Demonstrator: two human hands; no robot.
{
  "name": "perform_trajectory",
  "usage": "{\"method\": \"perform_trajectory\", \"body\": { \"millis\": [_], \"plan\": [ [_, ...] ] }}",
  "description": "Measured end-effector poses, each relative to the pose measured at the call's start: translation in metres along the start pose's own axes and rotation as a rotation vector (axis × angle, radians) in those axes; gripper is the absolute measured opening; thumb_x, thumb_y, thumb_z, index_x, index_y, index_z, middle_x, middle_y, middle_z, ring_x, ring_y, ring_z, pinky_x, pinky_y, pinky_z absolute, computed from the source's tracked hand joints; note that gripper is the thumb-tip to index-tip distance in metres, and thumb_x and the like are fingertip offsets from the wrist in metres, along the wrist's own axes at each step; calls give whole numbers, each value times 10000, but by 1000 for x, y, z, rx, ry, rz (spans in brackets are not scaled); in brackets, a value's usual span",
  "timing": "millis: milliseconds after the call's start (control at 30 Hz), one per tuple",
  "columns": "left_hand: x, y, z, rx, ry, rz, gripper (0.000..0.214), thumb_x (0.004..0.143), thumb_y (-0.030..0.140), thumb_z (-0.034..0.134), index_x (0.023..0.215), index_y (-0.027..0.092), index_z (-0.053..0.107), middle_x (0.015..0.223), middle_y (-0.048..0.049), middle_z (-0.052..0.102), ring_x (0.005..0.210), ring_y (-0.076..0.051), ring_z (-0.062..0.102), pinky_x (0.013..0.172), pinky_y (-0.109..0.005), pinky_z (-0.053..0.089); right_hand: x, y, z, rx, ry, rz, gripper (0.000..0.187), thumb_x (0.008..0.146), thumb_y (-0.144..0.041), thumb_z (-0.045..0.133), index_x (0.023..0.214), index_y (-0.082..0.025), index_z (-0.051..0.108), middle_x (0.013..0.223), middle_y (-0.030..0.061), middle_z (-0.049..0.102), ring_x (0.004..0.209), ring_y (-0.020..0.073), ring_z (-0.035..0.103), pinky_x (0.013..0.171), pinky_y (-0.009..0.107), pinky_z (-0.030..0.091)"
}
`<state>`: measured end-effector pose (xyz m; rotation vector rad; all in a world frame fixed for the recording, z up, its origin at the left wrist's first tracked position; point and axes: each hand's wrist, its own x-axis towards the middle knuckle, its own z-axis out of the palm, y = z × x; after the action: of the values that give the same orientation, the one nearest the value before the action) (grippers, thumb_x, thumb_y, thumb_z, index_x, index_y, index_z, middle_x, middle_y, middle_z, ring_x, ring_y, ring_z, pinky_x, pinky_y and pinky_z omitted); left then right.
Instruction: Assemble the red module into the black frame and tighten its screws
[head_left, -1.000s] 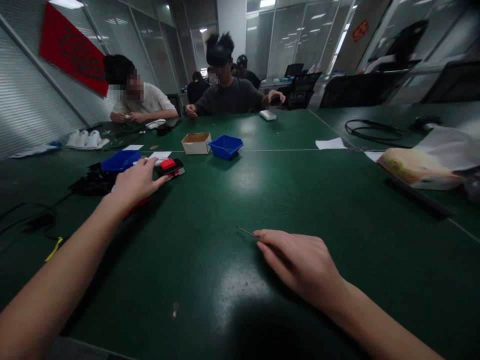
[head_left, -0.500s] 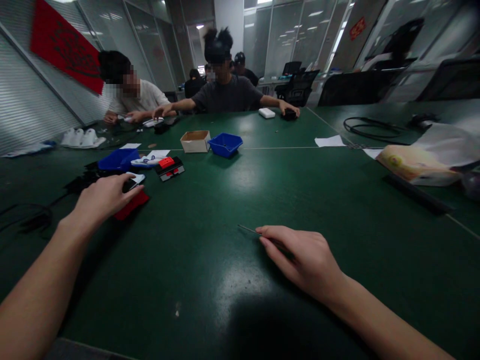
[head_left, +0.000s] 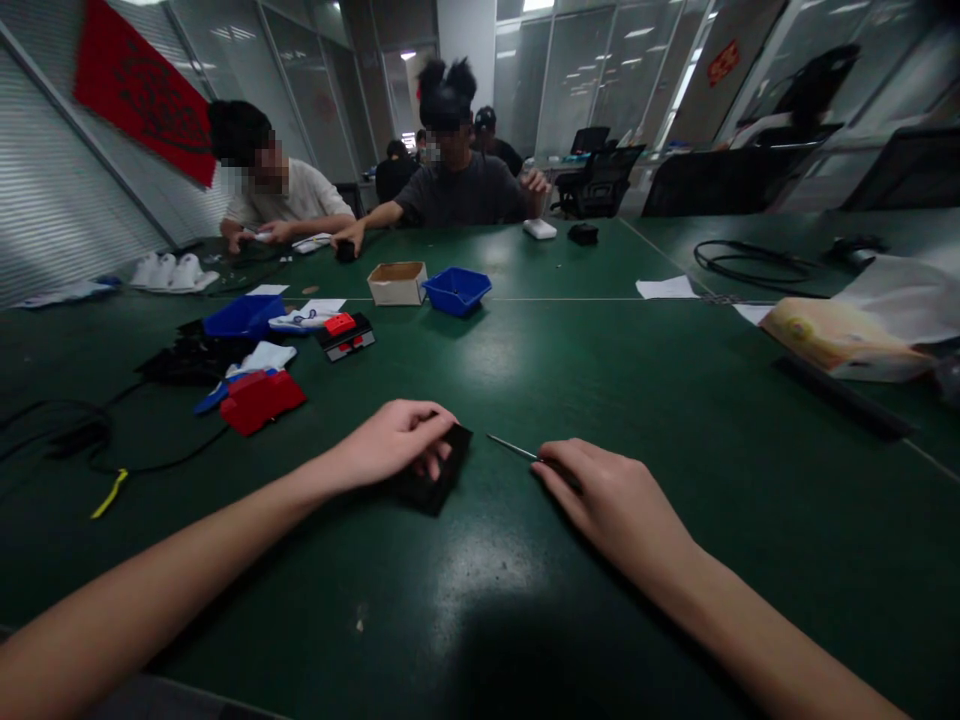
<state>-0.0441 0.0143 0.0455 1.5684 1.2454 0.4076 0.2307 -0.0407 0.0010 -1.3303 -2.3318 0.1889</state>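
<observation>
My left hand (head_left: pixel 394 440) lies over a flat black block (head_left: pixel 435 477) on the green table (head_left: pixel 525 360), fingers curled round its top edge and gripping it. My right hand (head_left: pixel 611 500) rests on the table to the right, fingers pinched on a thin metal rod (head_left: pixel 511 447) whose tip points left toward the black block. The rod's tip stands a short way from the block, not touching it.
To the left lie a red case (head_left: pixel 261 398), a blue tray (head_left: pixel 241 316), a red-and-black device (head_left: pixel 345 335) and black cables (head_left: pixel 67 430). Further back stand a cardboard box (head_left: pixel 397 283) and a blue bin (head_left: pixel 456 290). People sit at the far end. A bag (head_left: pixel 840 340) lies right.
My left hand left the pile at the left and came to the table's middle with the black block under it. My right hand with the rod shifted slightly toward the block.
</observation>
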Motion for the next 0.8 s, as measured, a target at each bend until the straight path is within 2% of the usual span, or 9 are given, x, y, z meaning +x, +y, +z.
{"method": "perform_trajectory", "body": {
  "millis": [67,200,300,433,533,567,633,733,800],
  "plan": [
    [9,-3,27,45,-41,57,433,940,559,518,1032,170,683,722,-48,728,538,-149,641,540,-255,491,1,3,0,-124,-23,42,212,1025,-272,463,1033,-176,653,955,78,694,736,200,705,650,324,567],
    [13,-7,56,315,175,248,341,945,485,539,965,212,743,644,-20,688,559,-159,609,536,-262,410,1,3,-7,-342,-25,79,260,1032,-309,431,1042,-176,654,972,86,683,638,180,676,491,278,474],
    [11,-11,61,464,235,320,293,946,455,553,989,237,744,657,-6,679,573,-156,603,547,-274,388,1,-1,-10,-349,3,65,298,1041,-342,410,1064,-179,659,970,82,685,648,191,679,469,282,444],
    [9,-8,53,498,186,348,307,975,438,510,1083,216,692,618,10,652,544,-149,594,559,-274,415,0,-6,-10,-143,12,12,295,1043,-371,431,1113,-192,655,982,66,682,741,199,693,593,308,523],
    [3,5,23,768,241,345,347,976,463,475,1088,217,692,690,-25,688,607,-178,630,611,-303,446,0,-8,-8,-37,-18,-9,287,1042,-356,441,1125,-188,658,971,65,681,768,191,690,658,311,551],
    [-1,9,6,918,313,312,370,968,485,465,1084,218,694,744,-48,704,663,-207,651,641,-328,458,0,-9,-7,-15,-29,-10,284,1041,-348,442,1118,-186,662,963,65,682,772,188,688,667,309,556],
    [-10,12,-35,1114,517,139,434,944,522,457,1155,208,670,891,-99,722,817,-288,678,688,-385,486,1,-9,-7,16,-41,-7,279,1040,-339,446,1096,-185,671,948,62,684,772,184,686,673,306,564],
    [-29,-5,-106,1147,708,-78,556,838,603,563,1204,194,649,1144,-167,679,1036,-403,644,795,-480,501,1,-8,-6,41,-38,-2,269,1036,-329,455,1067,-189,683,934,57,685,762,184,684,672,314,569],
    [-39,-29,-147,1023,762,-132,564,694,620,691,1087,215,707,1005,-143,704,1039,-423,646,836,-502,485,1,-8,-6,58,-32,-3,263,1034,-319,457,1055,-192,687,928,55,685,757,184,682,675,320,569]
  ]
}}
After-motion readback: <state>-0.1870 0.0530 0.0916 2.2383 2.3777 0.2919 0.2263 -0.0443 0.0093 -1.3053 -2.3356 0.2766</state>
